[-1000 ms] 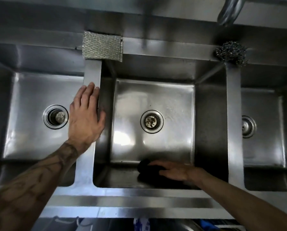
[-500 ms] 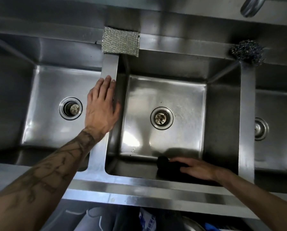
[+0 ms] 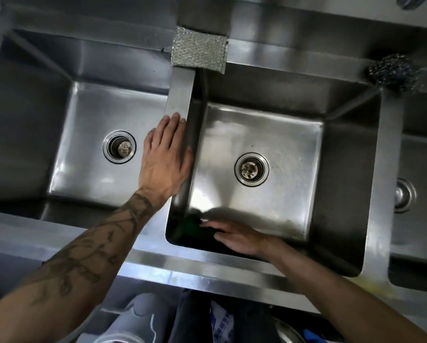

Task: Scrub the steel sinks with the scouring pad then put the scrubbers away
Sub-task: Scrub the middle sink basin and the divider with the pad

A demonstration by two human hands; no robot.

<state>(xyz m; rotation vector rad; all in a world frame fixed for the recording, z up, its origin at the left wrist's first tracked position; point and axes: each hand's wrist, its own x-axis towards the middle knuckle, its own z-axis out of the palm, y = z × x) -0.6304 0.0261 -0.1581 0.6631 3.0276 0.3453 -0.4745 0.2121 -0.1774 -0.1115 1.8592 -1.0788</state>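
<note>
I look down on a row of three steel sinks. My right hand (image 3: 234, 237) presses a dark green scouring pad (image 3: 192, 223) against the near wall of the middle sink (image 3: 276, 134), at its near left corner. The pad is mostly in shadow. My left hand (image 3: 165, 159) lies flat, fingers together, on the steel divider (image 3: 181, 92) between the left sink (image 3: 88, 115) and the middle one. A silver mesh scrubber (image 3: 199, 52) lies on the back ledge above the divider. A steel wool ball (image 3: 393, 73) sits on the ledge at the back right.
Each basin has a round drain: the left drain (image 3: 119, 147), the middle drain (image 3: 251, 169), and the right sink's drain (image 3: 404, 195) at the frame edge. A tap spout (image 3: 409, 2) shows at the top right. Below the front rim (image 3: 207, 266) are shoes and clutter.
My right hand has slid the pad leftwards along the near wall into the sink's corner. The view has shifted left, and my left hand stays on the divider.
</note>
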